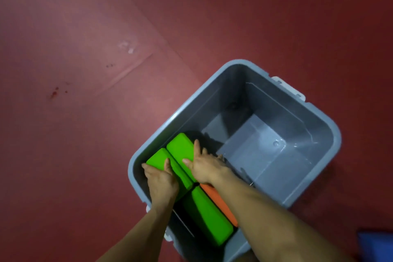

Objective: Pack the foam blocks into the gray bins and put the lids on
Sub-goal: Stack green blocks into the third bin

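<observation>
Packing is partly done: the left hand (161,181) grips the left green block (157,158) and the right hand (204,168) grips the right green block (180,147), both low inside the gray bin (231,95). A third green block (209,217) and an orange block (219,202) are already in. Most of the bin is unfilled, and no lid is in view.

Dark red floor (85,17) throughout, evenly lit. Diagonal seams (127,72) cross it. Pale scuff (127,47) and dark spots (55,91) noted.

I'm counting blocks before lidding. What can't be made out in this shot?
Head view:
- Orange block: mostly under the right arm.
- Bin, near corner: cut off by the bottom edge.
- Blue thing: cut by the corner, unidentifiable.
- Anything beneath the green blocks: hidden.
</observation>
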Demonstrator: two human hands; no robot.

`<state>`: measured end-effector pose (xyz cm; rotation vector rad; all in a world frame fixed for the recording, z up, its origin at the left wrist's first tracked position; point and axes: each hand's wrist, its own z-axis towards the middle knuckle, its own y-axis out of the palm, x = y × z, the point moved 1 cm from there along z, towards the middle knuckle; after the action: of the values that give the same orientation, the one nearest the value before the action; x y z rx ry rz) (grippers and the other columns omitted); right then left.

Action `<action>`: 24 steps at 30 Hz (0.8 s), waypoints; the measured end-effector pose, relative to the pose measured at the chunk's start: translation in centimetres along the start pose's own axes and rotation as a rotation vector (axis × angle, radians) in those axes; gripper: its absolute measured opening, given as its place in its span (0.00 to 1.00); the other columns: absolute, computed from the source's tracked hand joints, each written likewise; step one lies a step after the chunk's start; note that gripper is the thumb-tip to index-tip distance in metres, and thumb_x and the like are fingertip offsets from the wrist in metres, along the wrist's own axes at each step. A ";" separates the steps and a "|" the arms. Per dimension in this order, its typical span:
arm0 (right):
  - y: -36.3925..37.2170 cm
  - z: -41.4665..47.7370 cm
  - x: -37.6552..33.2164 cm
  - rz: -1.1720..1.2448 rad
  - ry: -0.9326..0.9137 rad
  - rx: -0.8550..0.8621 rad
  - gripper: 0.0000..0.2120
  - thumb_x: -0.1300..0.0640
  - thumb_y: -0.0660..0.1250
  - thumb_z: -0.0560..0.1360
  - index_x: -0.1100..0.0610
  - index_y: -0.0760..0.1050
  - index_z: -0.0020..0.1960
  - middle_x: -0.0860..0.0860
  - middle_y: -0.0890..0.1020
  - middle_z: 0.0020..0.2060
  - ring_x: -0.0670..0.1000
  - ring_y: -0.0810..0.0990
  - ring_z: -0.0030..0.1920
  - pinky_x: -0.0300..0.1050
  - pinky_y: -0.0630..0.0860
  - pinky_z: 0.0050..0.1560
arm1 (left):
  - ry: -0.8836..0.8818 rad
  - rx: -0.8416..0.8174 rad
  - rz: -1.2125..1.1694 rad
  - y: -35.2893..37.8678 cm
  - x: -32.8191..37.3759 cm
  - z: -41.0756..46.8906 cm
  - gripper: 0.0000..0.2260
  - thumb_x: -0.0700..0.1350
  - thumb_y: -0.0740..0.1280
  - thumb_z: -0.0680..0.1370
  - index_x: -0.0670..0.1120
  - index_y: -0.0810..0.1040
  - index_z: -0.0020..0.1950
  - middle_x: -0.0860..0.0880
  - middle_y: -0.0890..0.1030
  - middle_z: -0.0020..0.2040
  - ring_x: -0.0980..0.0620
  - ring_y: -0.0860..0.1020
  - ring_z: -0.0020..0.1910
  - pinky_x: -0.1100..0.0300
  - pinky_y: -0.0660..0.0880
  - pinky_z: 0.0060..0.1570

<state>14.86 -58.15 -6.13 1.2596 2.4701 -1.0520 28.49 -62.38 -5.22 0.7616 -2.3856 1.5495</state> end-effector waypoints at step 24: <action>2.9 -42.1 15.8 0.223 0.379 0.685 0.40 0.30 0.49 0.77 0.54 0.53 0.80 0.55 0.62 0.78 0.55 0.61 0.77 0.60 0.60 0.74 | 0.860 -0.376 -0.153 -7.9 12.8 -31.7 0.34 0.52 0.70 0.78 0.37 0.61 0.76 0.37 0.68 0.74 0.41 0.65 0.73 0.51 0.62 0.71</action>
<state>13.65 -19.06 16.30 2.0322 2.1807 -1.8211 18.22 -40.55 20.22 0.1293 -1.8137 1.0103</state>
